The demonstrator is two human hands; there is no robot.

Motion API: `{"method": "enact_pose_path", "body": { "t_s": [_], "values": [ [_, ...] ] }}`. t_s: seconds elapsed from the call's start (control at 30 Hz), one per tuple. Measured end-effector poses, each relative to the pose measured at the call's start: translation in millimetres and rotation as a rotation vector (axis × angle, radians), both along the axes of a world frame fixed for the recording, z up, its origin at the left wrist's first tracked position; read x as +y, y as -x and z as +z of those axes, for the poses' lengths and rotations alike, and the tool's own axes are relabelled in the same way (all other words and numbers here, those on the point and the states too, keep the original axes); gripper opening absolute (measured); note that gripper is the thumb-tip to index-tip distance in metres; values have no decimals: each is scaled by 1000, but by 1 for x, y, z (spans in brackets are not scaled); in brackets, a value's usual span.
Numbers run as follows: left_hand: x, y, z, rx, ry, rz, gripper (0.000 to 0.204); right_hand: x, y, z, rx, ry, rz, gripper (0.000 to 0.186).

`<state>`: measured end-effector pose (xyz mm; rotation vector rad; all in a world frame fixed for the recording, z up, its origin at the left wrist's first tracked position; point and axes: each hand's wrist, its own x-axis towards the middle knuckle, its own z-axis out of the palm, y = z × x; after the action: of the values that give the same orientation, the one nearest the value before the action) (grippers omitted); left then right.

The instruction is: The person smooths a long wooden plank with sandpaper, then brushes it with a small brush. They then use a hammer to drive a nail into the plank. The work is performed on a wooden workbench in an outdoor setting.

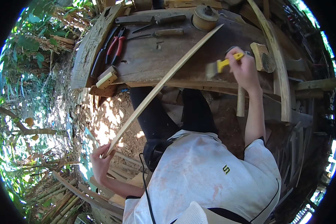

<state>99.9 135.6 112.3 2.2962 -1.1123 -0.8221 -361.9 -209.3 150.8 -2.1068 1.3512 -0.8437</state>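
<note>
My left hand [102,160] grips the lower end of a long, pale wooden strip [156,89], which runs diagonally up across the front of the workbench [149,52]. My right hand [242,69] holds a yellow-handled brush [224,63], its blurred bristles right of the strip, above the bench top. A wooden handle [240,104] hangs below that hand at the front edge; its head is hidden. Just right of the hand lies a wooden block with a dark round face [262,56].
On the bench lie red-handled pliers [118,50], several long hand tools [168,33], a round container [205,20] and a small wooden block [106,79]. A curved pole [283,93] crosses the right side. Loose slats [74,190] lie at lower left, beside foliage [26,44].
</note>
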Motion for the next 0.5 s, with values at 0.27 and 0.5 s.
{"method": "enact_pose_path", "body": {
  "t_s": [0.27,0.5],
  "values": [
    [-11,9,36,277,-403,1,29,1,-23,7,-531,-158,148,27],
    [-5,-21,-10,356,-359,-70,32,-29,-21,-7,-133,128,-72,24]
  ]
}}
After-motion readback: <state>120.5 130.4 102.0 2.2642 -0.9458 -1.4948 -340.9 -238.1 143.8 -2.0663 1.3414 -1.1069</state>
